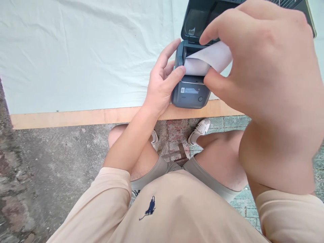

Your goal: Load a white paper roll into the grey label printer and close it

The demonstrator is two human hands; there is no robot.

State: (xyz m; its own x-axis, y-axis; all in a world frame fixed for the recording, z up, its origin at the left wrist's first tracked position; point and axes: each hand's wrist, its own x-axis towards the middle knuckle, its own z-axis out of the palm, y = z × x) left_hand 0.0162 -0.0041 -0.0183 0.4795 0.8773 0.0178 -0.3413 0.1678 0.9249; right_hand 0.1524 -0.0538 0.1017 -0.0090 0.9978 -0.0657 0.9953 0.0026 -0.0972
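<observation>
A dark blue-grey portable label printer [189, 96] rests at the table's near edge, its dark lid [193, 20] raised and its small screen lit. My left hand [163, 79] grips the printer's left side, thumb near the paper bay and fingers behind. In the open bay lies a white paper roll [197, 66], with a loose curl of paper rising to the right. My right hand [260, 57] is bent over that curl, thumb at its lower edge and index finger near the lid hinge. The paper passes between them. Part of the printer's right side is hidden behind this hand.
A pale cloth [88, 57] with creases covers the table, and a bare wooden edge [76, 116] runs along its front. At the top right, a dark object with a light rim [307, 17] is partly hidden. Below are my knees, concrete and paving.
</observation>
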